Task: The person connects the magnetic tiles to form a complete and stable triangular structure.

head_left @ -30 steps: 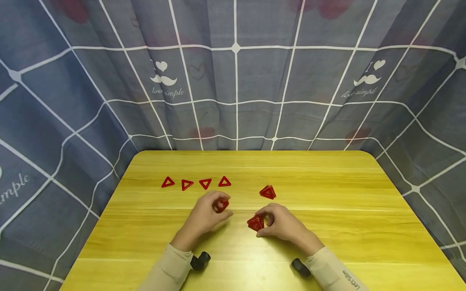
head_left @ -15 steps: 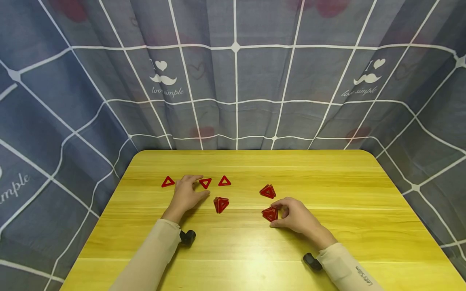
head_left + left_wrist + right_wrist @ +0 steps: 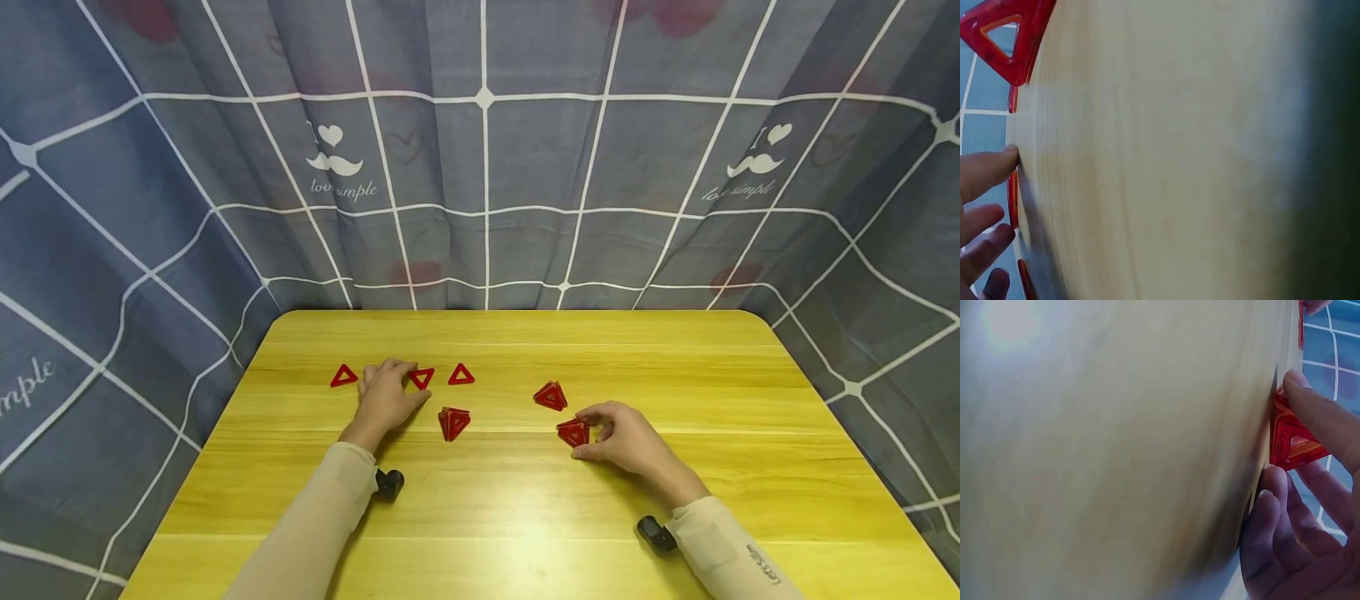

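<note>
On the wooden table my left hand [image 3: 386, 398] reaches over the row of flat red triangles, fingers spread and hiding one spot in the row. Its fingertips and thumb lie beside a flat red triangle [image 3: 422, 378]. In the left wrist view, a red triangle seen edge-on [image 3: 1012, 200] lies between the thumb and the fingers, which stand apart. My right hand [image 3: 626, 437] pinches a red pyramid made of triangles [image 3: 573, 432] between thumb and fingers; the right wrist view shows this pyramid [image 3: 1297, 442] close against the tabletop.
Two more red pyramids stand in the middle, one nearer pyramid [image 3: 453, 424] and one farther pyramid [image 3: 551, 396]. Flat triangles lie at the row's left end [image 3: 344, 376] and right end [image 3: 461, 374]. A grey curtain [image 3: 525, 167] hangs behind the table [image 3: 480, 517].
My left hand has let go of a pyramid, which stands on the table, and has moved left to the flat triangles. My right hand has shifted its pyramid right and away from me.
</note>
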The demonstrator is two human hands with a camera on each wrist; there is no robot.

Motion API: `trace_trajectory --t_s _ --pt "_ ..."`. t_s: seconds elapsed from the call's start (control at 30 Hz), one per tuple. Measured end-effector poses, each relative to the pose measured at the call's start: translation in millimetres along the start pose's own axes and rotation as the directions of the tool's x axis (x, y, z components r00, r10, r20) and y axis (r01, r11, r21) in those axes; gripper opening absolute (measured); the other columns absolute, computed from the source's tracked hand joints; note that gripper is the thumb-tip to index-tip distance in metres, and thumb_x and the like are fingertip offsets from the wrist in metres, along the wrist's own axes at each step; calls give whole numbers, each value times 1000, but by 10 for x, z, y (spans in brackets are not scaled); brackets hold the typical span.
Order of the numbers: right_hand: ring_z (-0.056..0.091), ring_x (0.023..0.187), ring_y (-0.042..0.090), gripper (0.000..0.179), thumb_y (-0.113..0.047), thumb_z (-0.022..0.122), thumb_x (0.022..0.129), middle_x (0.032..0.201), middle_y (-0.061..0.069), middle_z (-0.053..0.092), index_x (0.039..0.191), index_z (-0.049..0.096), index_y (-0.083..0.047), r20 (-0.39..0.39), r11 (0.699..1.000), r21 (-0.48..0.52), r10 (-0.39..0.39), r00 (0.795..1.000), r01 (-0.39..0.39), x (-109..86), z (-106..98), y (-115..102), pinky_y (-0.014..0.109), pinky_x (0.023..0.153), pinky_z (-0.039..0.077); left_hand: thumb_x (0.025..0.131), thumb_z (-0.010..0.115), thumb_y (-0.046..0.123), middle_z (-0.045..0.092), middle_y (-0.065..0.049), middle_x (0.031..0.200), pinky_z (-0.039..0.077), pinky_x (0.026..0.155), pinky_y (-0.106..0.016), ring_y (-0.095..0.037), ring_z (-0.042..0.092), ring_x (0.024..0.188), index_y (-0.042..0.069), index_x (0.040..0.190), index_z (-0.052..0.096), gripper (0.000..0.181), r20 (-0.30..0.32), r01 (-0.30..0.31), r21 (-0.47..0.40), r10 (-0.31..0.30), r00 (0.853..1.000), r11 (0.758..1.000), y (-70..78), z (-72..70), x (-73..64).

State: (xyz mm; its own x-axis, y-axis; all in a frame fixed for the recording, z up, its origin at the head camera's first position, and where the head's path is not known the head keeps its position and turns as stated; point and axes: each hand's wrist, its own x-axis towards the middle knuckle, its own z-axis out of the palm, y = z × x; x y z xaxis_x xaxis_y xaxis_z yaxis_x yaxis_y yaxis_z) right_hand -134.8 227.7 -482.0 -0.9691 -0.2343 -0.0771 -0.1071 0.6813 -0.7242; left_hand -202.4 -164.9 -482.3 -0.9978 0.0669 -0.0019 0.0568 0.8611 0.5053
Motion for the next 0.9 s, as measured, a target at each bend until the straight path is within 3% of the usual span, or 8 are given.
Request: trace_trajectory --t_s 0.43,0.7,0.9 --pt "56 74 18 56 -26 93 72 110 8 66 120 70 -6 -10 997 54 51 999 -50 8 -60 58 32 65 49 88 78 35 52 -17 138 25 101 -56 -42 34 123 6 134 64 56 35 20 -11 -19 999 1000 -8 -21 38" --pt "55 74 19 55 -25 94 72 110 11 66 118 71 -6 1 996 67 54 999 -54 13 -50 55 31 65 48 84 82 35 58 -18 134 24 104 -54 -41 38 122 4 129 68 56 17 13 -61 -12 1000 998 -27 -34 23" --pt "56 74 18 56 -24 94 71 110 9 65 119 71 -6 -6 997 58 58 998 -58 14 -52 49 32 66 49 83 82 34 60 -17 132 25 105 -54 -40 40 121 6 128 69 55 -23 17 -151 -21 1000 988 -39 -35 -19"
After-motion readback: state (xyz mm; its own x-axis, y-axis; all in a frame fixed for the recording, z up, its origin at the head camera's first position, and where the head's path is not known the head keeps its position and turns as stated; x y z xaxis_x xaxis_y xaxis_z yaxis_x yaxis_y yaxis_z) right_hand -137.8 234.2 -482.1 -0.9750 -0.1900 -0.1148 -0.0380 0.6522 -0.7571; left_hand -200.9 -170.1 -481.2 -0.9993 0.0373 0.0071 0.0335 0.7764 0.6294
